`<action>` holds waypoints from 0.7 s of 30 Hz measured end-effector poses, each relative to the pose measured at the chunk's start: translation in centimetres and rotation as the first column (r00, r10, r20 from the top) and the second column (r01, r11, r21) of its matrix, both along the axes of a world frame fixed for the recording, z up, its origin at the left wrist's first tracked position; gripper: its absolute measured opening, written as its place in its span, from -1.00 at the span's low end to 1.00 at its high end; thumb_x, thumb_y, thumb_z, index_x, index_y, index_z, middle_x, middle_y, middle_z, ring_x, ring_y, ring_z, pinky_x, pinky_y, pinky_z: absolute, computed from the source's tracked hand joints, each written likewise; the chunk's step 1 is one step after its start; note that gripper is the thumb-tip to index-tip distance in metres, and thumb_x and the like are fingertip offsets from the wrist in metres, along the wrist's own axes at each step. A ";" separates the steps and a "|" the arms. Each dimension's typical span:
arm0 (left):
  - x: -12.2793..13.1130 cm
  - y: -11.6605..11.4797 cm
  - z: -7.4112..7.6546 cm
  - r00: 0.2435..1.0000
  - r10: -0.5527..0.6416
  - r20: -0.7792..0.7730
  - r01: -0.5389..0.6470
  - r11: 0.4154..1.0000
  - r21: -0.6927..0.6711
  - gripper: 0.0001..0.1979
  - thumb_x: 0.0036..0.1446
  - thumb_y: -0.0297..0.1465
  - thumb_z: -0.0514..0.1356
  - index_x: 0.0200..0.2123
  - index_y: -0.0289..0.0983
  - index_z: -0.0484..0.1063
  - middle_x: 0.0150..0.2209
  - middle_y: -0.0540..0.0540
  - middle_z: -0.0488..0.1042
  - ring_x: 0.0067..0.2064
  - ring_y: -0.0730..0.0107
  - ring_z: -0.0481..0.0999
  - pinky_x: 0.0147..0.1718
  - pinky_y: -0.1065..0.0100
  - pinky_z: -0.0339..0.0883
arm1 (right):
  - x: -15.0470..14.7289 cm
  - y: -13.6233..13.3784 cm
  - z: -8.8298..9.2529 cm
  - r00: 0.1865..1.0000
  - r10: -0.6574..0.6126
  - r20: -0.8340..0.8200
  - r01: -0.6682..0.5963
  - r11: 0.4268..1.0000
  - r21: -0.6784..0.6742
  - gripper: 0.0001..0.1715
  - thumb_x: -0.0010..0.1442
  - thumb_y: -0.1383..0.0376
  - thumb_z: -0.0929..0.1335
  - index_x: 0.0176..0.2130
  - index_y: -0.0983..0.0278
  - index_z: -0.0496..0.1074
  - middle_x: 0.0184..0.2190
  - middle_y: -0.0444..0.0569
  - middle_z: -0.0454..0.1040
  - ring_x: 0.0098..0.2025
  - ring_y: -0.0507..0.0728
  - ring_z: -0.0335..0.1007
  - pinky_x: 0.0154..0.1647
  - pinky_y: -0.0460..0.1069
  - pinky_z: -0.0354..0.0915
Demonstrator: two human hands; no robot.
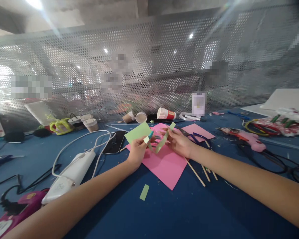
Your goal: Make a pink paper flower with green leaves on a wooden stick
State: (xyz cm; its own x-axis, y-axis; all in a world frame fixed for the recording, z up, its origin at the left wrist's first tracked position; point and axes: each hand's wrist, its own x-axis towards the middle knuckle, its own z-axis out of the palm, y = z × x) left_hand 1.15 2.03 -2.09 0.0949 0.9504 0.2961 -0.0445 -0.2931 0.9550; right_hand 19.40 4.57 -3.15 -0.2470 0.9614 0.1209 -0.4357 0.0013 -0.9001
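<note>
A narrow light green paper strip (161,143) sags in a curve between my two hands, above the table. My left hand (136,151) pinches one end between thumb and fingers; a teal nail shows there. At the other end my right hand (179,142) grips the strip, whose tip sticks up past the fingers. Underneath lies a pink paper sheet (168,167). A green paper sheet (139,130) is just behind my left hand. Nearer to me rests a small green paper piece (144,192). Scissors with blue handles (201,136) lie beyond my right hand.
Several wooden sticks (195,172) lie by my right forearm. To the left are a phone (114,142) and a white power strip (71,174) with looping cable. Stacked paper cups (166,114) lie at the back. A pink glue gun (251,139) with black cord is at right.
</note>
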 end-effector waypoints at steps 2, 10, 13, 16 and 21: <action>-0.2 0.1 0.0 0.999 0.038 0.032 -0.040 0.998 0.057 -0.66 -0.06 -0.12 0.27 -0.47 -0.32 0.53 -0.37 -0.12 0.59 -0.32 0.31 0.54 -0.29 0.31 0.44 | 0.3 0.5 -0.4 0.998 -0.066 0.015 0.066 0.998 -0.021 -0.70 0.10 0.08 0.39 -0.20 0.19 0.45 -0.28 -0.04 0.53 -0.37 0.03 0.42 -0.52 -0.12 0.26; 0.3 -1.1 0.9 0.983 -0.181 -0.019 0.182 0.983 0.032 -0.65 -0.09 -0.12 0.31 -0.53 -0.30 0.40 -0.77 0.12 0.25 -0.73 0.63 0.19 -0.70 0.51 0.11 | -0.2 -0.3 -0.3 0.994 -0.075 0.084 0.075 0.997 0.003 -0.53 -0.19 0.02 0.52 -0.56 0.29 0.32 -0.63 -0.16 0.39 -0.73 -0.14 -0.07 -0.77 -0.14 -0.12; 0.5 -1.4 1.0 0.973 -0.226 -0.038 0.226 0.974 0.001 -0.60 -0.09 -0.10 0.31 -0.58 -0.31 0.33 -0.76 0.13 0.24 -0.74 0.65 0.17 -0.72 0.52 0.08 | -0.8 -1.3 0.0 0.984 -0.093 0.151 0.088 0.995 0.036 -0.55 -0.20 0.05 0.53 -0.52 0.27 0.32 -0.66 -0.16 0.40 -0.76 -0.13 -0.03 -0.78 -0.13 -0.12; 0.4 -1.3 0.8 0.962 -0.265 -0.070 0.262 0.964 -0.043 -0.59 -0.08 -0.08 0.30 -0.57 -0.32 0.33 -0.72 0.09 0.30 -0.73 0.65 0.20 -0.72 0.52 0.12 | -1.1 -1.8 0.1 0.967 -0.129 0.220 0.112 0.990 0.091 -0.58 -0.23 0.07 0.53 -0.54 0.25 0.34 -0.73 -0.21 0.32 -0.78 -0.10 0.00 -0.78 -0.11 -0.09; 0.3 -0.5 0.3 0.972 -0.219 0.089 0.228 0.968 -0.105 -0.58 -0.14 -0.08 0.33 -0.57 -0.31 0.29 -0.71 0.08 0.36 -0.71 0.61 0.26 -0.68 0.50 0.22 | -0.9 -1.5 0.1 0.984 -0.152 0.088 0.153 0.988 -0.004 -0.57 -0.17 0.04 0.51 -0.47 0.25 0.33 -0.62 -0.17 0.39 -0.67 -0.02 0.29 -0.72 -0.11 0.12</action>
State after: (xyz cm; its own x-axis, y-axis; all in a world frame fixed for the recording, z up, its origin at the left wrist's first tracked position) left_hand 1.40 1.50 -1.82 0.2900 0.9355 0.2020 -0.1702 -0.1572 0.9728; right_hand 18.50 3.03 -3.09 -0.1066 0.9897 0.0951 -0.3511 0.0520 -0.9349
